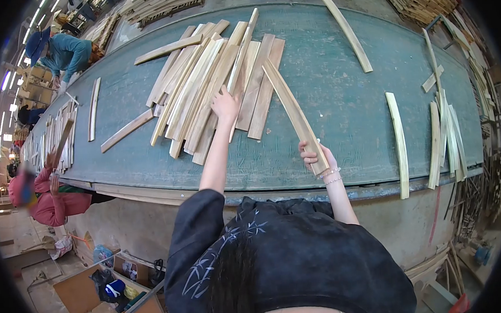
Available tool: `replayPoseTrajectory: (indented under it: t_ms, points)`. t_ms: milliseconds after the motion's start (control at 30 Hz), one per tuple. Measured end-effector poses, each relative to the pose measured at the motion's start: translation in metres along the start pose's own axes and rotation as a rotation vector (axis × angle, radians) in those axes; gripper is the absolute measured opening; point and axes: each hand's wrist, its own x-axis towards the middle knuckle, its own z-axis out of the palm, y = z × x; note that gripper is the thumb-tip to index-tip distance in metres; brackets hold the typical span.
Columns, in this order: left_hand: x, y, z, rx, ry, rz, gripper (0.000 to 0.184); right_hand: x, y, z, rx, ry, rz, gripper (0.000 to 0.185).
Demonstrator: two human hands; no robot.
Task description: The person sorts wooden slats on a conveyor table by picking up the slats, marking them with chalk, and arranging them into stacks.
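Note:
My right hand (pixel 317 156) is closed around the near end of a wooden slat (pixel 291 110), which slants away over the green table. My left hand (pixel 226 105) lies on a pile of wooden slats (pixel 201 85), touching them with its fingers partly spread. The pile's slats overlap and mostly point away from me, with lighter and browner faces showing. Two brownish slats (pixel 267 90) form the pile's right side, and one slat (pixel 127 130) sticks out at its lower left.
The green table (pixel 339 118) carries single slats at the right, including a pale slat (pixel 398 143) overhanging the near edge. More slats (pixel 453 140) are bunched farther right. A person in pink (pixel 54 203) holds wood at the left; a person in teal (pixel 72 52) leans in beyond.

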Motion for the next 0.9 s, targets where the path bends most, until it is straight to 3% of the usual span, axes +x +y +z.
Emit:
replayPoseTrajectory:
  t_ms: [67,233,300,367,400,433,500,533,567,633,667,733,767,833,867,900]
  points:
    - [0.02,0.002,0.015,0.037,0.034,-0.075,0.05,0.002,0.002,-0.001,0.056,-0.054,0.006,0.031]
    - [0.048,0.006,0.023,0.003,-0.256,-0.008,0.048,-0.004,0.005,0.01,0.053,-0.041,-0.049,0.031]
    - [0.045,0.0,0.029,0.008,-0.182,0.024,0.042,-0.025,-0.004,0.018,-0.466,0.157,-0.2,0.027]
    - [0.031,-0.006,0.013,-0.862,-0.61,-0.132,0.034,-0.068,-0.015,0.037,-1.125,0.546,-0.433,0.028]
    - [0.02,-0.011,0.008,-1.278,-0.806,-0.231,0.04,-0.09,-0.025,0.04,-1.319,0.797,-0.549,0.031]
    - [0.003,-0.015,0.002,-1.701,-0.997,-0.334,0.047,-0.12,-0.048,0.029,-1.569,0.767,-0.703,0.029]
    - [-0.048,0.004,-0.042,-2.571,-1.165,-0.387,0.058,-0.182,-0.092,0.031,-1.699,0.974,-0.803,0.027]
    - [-0.064,0.018,-0.078,-2.568,-1.165,-0.388,0.058,-0.224,-0.142,0.007,-1.984,1.146,-0.838,0.029]
    - [-0.077,0.035,-0.118,-2.361,-1.134,-0.591,0.062,-0.249,-0.168,0.001,-2.031,1.134,-1.176,0.031]
    - [-0.096,0.044,-0.125,-2.142,-1.089,-0.786,0.066,-0.308,-0.23,0.003,-2.225,1.409,-1.031,0.031]
    - [-0.105,0.038,-0.098,-2.219,-1.096,-0.796,0.066,-0.309,-0.226,0.012,-2.224,1.405,-1.028,0.031]
    - [-0.122,0.025,-0.041,-2.397,-1.139,-0.726,0.063,-0.302,-0.212,0.038,-2.483,2.386,-0.579,0.03]
    - [-0.125,0.029,-0.042,-2.399,-1.131,-0.719,0.063,-0.302,-0.224,0.033,-2.486,2.379,-0.591,0.03]
    - [-0.133,0.039,-0.046,-2.119,-1.122,-0.612,0.058,-0.289,-0.254,0.001,-2.408,1.595,-0.814,0.03]
    - [-0.136,0.056,-0.069,-1.824,-0.984,-0.676,0.051,-0.264,-0.256,-0.029,-2.338,1.341,-0.999,0.03]
    - [-0.142,0.067,-0.076,-1.817,-0.98,-0.679,0.051,-0.231,-0.242,-0.047,-2.242,1.091,-1.158,0.029]
